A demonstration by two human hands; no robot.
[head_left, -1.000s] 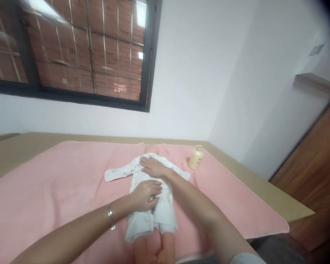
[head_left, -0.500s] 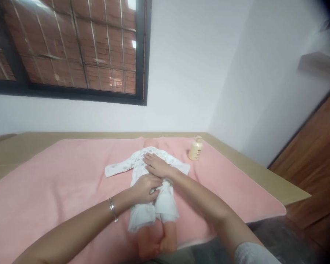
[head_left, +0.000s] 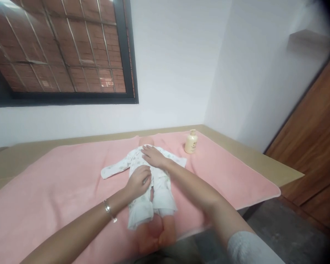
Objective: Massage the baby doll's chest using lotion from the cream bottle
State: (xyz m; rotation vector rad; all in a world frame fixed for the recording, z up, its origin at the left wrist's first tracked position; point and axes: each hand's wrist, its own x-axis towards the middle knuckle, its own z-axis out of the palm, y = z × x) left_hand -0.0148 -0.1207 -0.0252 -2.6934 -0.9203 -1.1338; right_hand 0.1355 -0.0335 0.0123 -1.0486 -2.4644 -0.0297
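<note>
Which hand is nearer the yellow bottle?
Right. The right hand lies on the white garment, left of the yellow bottle and closer to the camera; the left hand is farther left and even closer to the camera.

Head-worn camera, looking forward and down over a pink blanket (head_left: pixel 63 190).

It is viewing from above the near edge, at arm's reach: the wearer's left hand (head_left: pixel 139 179) and right hand (head_left: pixel 155 157) are showing near the middle, and the dressed baby doll (head_left: pixel 163 200) is lying feet toward the lens. The view is facing the white wall (head_left: pixel 167 73), taking in a barred window (head_left: pixel 71 55) at upper left and wood-grain panelling (head_left: pixel 313 121) at right, while darkness is shading the upper right corner.
</note>
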